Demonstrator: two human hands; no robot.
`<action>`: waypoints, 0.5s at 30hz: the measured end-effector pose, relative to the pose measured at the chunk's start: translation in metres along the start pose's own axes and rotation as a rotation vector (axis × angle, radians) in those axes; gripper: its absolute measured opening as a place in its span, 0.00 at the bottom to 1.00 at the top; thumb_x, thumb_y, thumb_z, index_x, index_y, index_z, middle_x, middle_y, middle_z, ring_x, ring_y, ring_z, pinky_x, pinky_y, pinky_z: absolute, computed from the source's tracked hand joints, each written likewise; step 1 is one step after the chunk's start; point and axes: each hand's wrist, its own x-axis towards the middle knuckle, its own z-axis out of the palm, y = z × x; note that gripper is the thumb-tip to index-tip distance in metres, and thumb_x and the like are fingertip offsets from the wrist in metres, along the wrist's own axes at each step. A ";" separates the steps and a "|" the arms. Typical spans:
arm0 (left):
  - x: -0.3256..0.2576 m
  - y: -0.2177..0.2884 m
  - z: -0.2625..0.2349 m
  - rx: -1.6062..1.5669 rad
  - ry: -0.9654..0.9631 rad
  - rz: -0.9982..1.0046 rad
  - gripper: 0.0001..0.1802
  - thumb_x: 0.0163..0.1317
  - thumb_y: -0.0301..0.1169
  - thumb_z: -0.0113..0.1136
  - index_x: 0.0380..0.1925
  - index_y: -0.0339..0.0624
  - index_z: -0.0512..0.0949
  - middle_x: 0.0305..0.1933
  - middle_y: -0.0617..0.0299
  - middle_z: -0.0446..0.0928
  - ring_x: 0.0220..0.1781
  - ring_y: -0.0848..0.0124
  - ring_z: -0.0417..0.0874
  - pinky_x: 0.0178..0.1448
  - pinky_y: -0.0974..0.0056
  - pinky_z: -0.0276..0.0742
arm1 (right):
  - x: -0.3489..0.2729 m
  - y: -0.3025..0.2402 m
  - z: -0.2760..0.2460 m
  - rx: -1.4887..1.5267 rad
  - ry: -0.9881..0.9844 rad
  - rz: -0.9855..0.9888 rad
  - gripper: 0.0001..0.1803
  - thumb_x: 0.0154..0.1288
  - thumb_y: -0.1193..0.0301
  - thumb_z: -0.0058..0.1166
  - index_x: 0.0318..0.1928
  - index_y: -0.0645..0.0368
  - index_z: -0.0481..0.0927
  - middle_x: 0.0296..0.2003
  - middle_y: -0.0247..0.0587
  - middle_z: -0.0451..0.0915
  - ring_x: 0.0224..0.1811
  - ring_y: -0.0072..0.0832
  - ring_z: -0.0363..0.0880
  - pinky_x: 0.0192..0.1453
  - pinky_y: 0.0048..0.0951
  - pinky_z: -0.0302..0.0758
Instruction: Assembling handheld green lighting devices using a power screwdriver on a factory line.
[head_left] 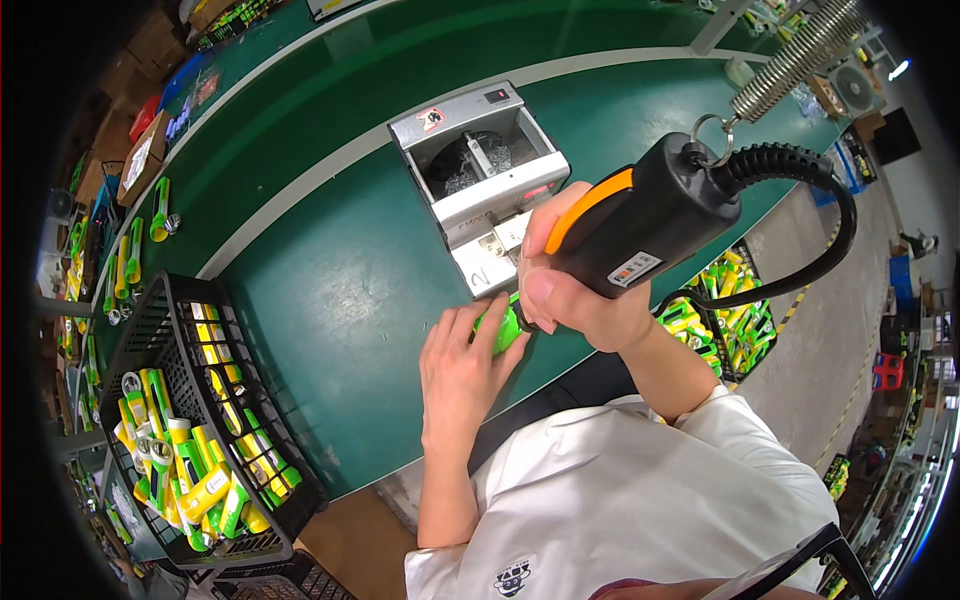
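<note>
In my right hand (592, 308) is a black electric screwdriver (672, 205) with an orange lever, my fingers wrapped round its body. Its tip is hidden behind my fingers, pointing down toward a green flashlight part (507, 328). My left hand (460, 365) holds that green part against the table, fingers curled over it, so much of it is covered. Just beyond both hands stands a grey screw feeder (470, 214) with an open top tray; small screws appear to lie in the tray.
From a coiled spring (790, 65) hangs the screwdriver, and its black cable (852, 220) loops to the right. A black crate (210, 400) of yellow and green flashlights stands left of the green table (330, 330). Another crate (752, 340) of them is at the right.
</note>
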 end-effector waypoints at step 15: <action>-0.002 0.000 0.000 -0.005 0.003 0.008 0.26 0.53 0.35 0.77 0.53 0.43 0.84 0.48 0.61 0.81 0.49 0.61 0.82 0.49 0.56 0.79 | -0.012 0.009 -0.001 0.063 -0.015 0.005 0.14 0.67 0.80 0.56 0.49 0.63 0.65 0.22 0.34 0.70 0.18 0.20 0.70 0.25 0.27 0.72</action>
